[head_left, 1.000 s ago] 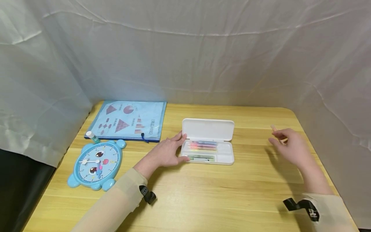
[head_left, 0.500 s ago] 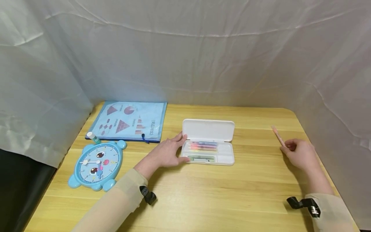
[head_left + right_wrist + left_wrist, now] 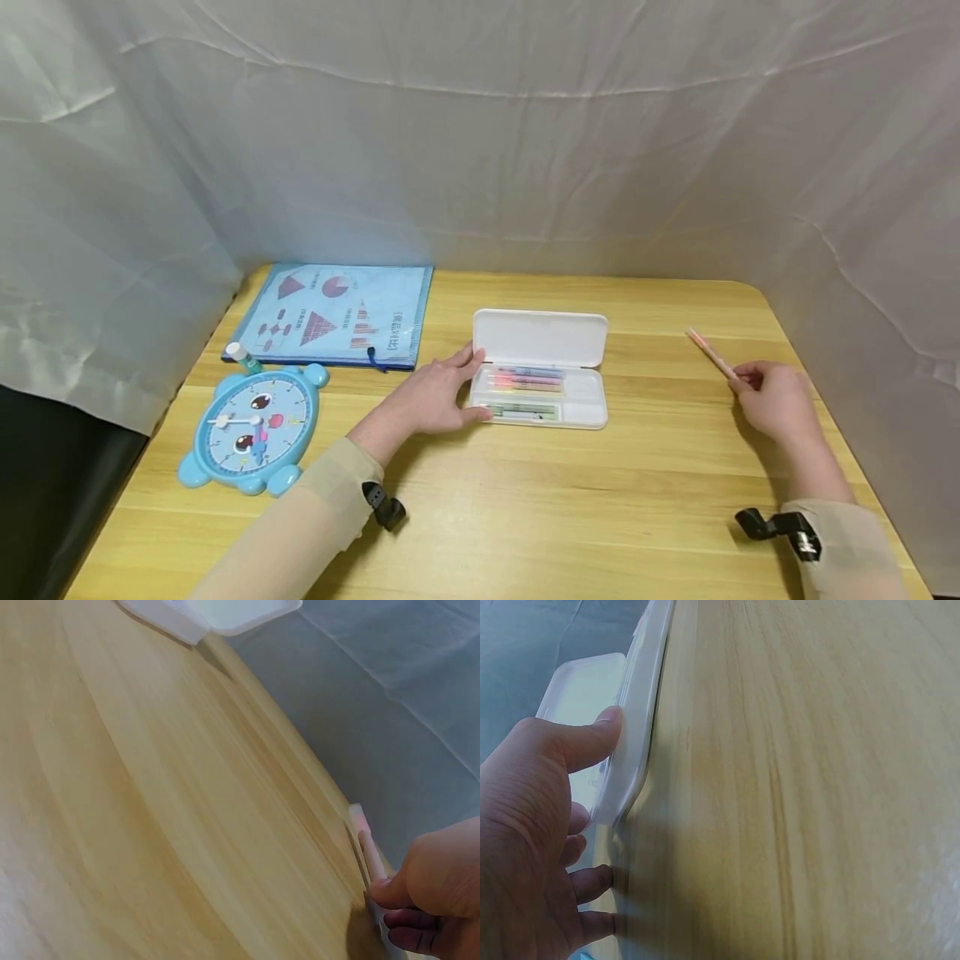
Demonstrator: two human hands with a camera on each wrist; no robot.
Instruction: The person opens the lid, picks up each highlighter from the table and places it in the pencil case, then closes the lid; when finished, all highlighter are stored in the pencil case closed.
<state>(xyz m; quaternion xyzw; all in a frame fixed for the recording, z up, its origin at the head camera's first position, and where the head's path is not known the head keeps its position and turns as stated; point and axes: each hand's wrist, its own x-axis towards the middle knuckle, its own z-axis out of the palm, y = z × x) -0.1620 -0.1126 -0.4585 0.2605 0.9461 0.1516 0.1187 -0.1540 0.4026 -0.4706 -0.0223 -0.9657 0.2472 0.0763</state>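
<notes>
A white pencil case (image 3: 582,410) lies with its lid (image 3: 540,337) raised, and several coloured pens (image 3: 525,380) sit inside it. My left hand (image 3: 422,395) holds the case at its left end; in the left wrist view the thumb (image 3: 592,742) presses on the front rim while the other fingers reach round the end. Over at the right side of the table, my right hand (image 3: 776,402) pinches a pale pink pen (image 3: 711,353) near one end between thumb and fingers. The pen's peach tip points away to the back left, and its near end is hidden by the hand.
On the left lies a blue bear-shaped toy clock (image 3: 258,429), with a small white-capped bottle (image 3: 243,357) at its top edge. Behind it is a blue zip folder (image 3: 337,312) with printed shapes. Grey cloth (image 3: 525,167) hangs along the table's (image 3: 570,517) back and sides.
My right hand has come nearer the table's front with the pen, and the pen has swung so its tip points further left. My left hand stays on the pencil case.
</notes>
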